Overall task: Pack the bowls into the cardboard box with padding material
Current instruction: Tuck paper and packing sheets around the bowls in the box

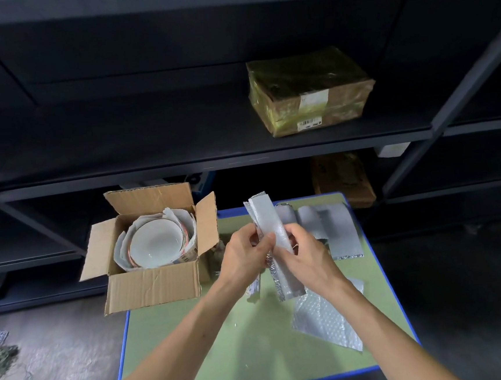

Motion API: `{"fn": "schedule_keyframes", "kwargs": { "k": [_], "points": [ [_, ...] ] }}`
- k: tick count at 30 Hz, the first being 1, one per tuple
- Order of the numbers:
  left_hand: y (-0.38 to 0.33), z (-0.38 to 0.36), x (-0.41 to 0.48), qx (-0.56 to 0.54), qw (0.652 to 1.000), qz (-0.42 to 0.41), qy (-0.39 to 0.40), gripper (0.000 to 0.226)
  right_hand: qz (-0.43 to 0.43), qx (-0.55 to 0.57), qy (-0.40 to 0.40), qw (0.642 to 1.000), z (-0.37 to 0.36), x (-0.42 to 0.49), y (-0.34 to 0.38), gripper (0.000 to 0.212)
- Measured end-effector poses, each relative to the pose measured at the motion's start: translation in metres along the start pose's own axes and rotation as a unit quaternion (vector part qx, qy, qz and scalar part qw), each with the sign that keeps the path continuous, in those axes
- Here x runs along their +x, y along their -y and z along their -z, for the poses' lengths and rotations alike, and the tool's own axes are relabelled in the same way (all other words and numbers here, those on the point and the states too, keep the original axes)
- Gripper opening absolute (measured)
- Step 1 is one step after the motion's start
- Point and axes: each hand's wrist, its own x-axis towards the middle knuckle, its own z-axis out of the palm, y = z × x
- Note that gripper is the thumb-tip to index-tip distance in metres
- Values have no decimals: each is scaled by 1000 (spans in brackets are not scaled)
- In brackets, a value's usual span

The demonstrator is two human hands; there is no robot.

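Observation:
An open cardboard box (153, 284) stands at the table's left end, flaps spread. Inside it lies a white bowl (155, 242) with an orange rim, surrounded by white padding sheets (185, 222). To the right of the box, above the table, both hands hold a long folded strip of silvery foam padding (268, 218) upright. My left hand (246, 255) pinches its left edge at mid-length. My right hand (305, 254) grips it from the right. The strip's lower end hangs below the hands.
The green table (256, 341) has a blue rim. More silvery padding pieces (334, 228) lie at its far right, a bubble-wrap sheet (327, 319) near its right edge. Dark shelving behind holds a wrapped parcel (310, 90). Bare concrete floor lies to the left.

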Motion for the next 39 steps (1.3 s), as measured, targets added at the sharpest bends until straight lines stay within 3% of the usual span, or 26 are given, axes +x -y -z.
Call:
{"fn": "schedule_keyframes", "kwargs": {
  "k": [8, 15, 19, 21, 24, 27, 30, 32, 36, 39],
  "points": [
    [-3, 12, -5, -41, 999, -20, 20, 8, 4, 1, -10, 1000, -6, 4, 5, 7],
    [2, 27, -10, -49, 999, 10, -6, 20, -20, 14, 20, 999, -16, 17, 13, 11],
    [7, 34, -9, -45, 999, -1, -29, 41, -42, 80, 64, 994, -15, 15, 20, 21],
    [11, 35, -7, 3, 998, -13, -61, 42, -75, 165, 114, 977, -15, 16, 23, 33],
    [17, 34, -9, 143, 982, -64, -107, 26, -124, 254, 149, 948, -14, 18, 26, 35],
    [16, 29, -18, 218, 955, -172, -107, 39, -136, 259, 162, 943, -13, 22, 23, 57],
    [16, 24, -22, 257, 940, -212, -69, 38, -135, 243, 159, 947, -9, 26, 15, 35],
    [17, 23, -21, 240, 951, -190, -44, 44, -132, 244, 149, 949, -4, 27, 10, 31],
    [16, 26, -19, 123, 985, -124, -7, 48, -118, 234, 156, 952, 3, 25, 7, 61],
    [11, 28, -19, 63, 993, -98, -24, 33, -75, 203, 173, 961, 5, 23, 11, 51]
  ]
}}
